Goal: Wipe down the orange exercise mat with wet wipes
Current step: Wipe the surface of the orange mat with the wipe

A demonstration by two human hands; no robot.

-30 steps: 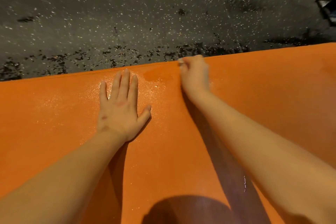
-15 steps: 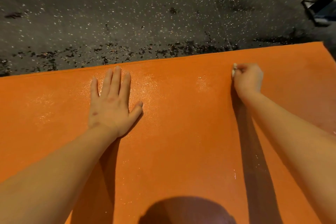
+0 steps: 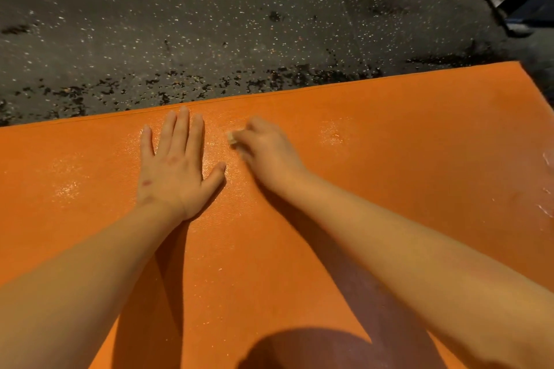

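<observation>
Warm, fairly dim light comes from above and behind, so a round head shadow [image 3: 314, 347] lies at the bottom of the mat [image 3: 419, 144] and long arm shadows run beside both forearms. Wet patches on the mat throw white glare, brightest at the right edge. The right hand [image 3: 266, 150] and its wipe [image 3: 231, 138] are softly blurred; the left hand [image 3: 177, 165] is sharp. The speckled floor [image 3: 209, 24] glints, and its far right corner is dark and smeared.

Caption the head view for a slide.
Left hand flat on the orange mat; right hand grips a small wet wipe against it.
</observation>
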